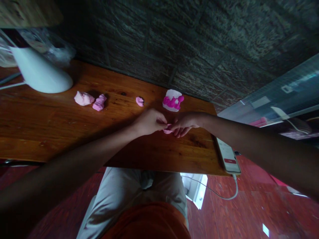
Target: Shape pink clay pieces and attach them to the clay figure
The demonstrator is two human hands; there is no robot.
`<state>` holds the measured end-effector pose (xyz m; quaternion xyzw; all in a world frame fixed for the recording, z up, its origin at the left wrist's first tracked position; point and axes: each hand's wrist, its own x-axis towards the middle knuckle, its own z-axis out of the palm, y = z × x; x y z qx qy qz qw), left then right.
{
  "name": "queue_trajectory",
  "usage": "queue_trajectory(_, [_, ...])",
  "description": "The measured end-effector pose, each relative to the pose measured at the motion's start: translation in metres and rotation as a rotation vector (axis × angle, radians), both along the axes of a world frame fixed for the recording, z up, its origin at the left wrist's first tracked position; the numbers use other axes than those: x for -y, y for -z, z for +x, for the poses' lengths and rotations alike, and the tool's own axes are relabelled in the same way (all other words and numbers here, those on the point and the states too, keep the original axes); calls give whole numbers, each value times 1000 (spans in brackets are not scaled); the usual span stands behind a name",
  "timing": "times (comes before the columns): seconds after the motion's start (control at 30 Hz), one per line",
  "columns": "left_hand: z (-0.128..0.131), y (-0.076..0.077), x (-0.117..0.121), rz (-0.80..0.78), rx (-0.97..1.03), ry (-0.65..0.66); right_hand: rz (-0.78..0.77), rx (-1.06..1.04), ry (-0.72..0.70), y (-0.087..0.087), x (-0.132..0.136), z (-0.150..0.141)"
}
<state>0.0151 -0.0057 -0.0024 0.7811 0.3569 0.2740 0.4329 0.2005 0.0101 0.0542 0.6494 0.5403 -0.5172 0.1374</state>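
Between my two hands, just above the wooden table, is a small piece of pink modelling clay (167, 130). My left hand (151, 121) pinches its left side between thumb and fingers. From the right, my right hand (184, 122) closes its thumb and fingertips on the same piece, with the other fingers curled below. Beyond my hands lies a flat white piece with bright magenta shapes on it (172, 100). A small pink clay scrap (140, 101) rests to its left. Farther left are a pale pink clay lump (84, 98) and a darker pink lump (99, 102), side by side.
A white lamp-like base (45, 71) stands at the table's left, beside a crumpled clear plastic bag (56, 48). A phone (228, 154) with a cable (235, 189) lies on the right edge of the wooden table (154, 156). A dark stone wall (139, 39) borders the back.
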Motion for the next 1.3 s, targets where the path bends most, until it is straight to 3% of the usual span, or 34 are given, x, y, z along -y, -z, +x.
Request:
queue_trajectory(0.43, [-2, 4, -3, -35, 25, 12, 47, 51, -22, -3, 6, -3])
queue_trajectory(0.73, [3, 3, 0, -279, 201, 40, 83, -283, -56, -9, 10, 26])
queue_trajectory(0.9, [1, -1, -2, -399, 359, 21, 175, -399, 44, -3, 21, 32])
queue_trajectory(1.3, [-12, -10, -2, -235, 305, 384, 83, -696, 61, 8, 35, 43])
